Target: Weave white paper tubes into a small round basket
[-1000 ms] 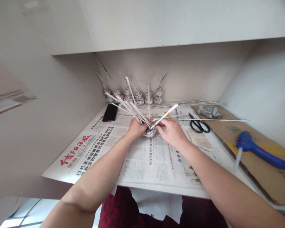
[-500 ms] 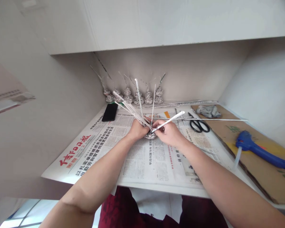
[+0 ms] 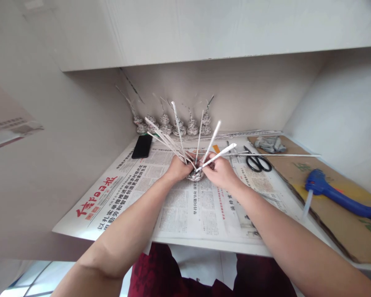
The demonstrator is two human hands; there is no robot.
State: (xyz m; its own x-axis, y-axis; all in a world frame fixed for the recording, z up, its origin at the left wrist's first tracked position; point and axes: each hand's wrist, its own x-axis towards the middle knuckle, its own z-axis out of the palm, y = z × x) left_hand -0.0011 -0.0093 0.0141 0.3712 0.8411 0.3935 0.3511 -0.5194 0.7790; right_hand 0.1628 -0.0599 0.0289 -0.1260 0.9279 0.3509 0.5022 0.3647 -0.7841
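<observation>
Between my hands, over the newspaper, is a small round woven paper piece (image 3: 195, 176) with several rolled-paper strips (image 3: 178, 123) fanning up and out of it. My left hand (image 3: 179, 168) is closed on its left side, thumb near the base of the strips. On the right side, my right hand (image 3: 218, 168) is closed around the rim, its fingertips by a paper strip (image 3: 224, 153) that slants up to the right. Both hands hide part of the weave, and the exact grip of the fingers is partly covered.
Several gourd-shaped woven paper pieces (image 3: 165, 124) stand along the back wall. A black phone (image 3: 142, 147) lies left on the newspaper (image 3: 179, 206). To the right are black scissors (image 3: 258, 163), cardboard (image 3: 336, 231), crumpled grey material (image 3: 270, 144) and a blue glue gun (image 3: 343, 198). A shelf edge (image 3: 204, 60) overhangs.
A second strip now stands up near my right hand, apart from the slanting one. Both hands stay around the woven piece in nearly the same place.
</observation>
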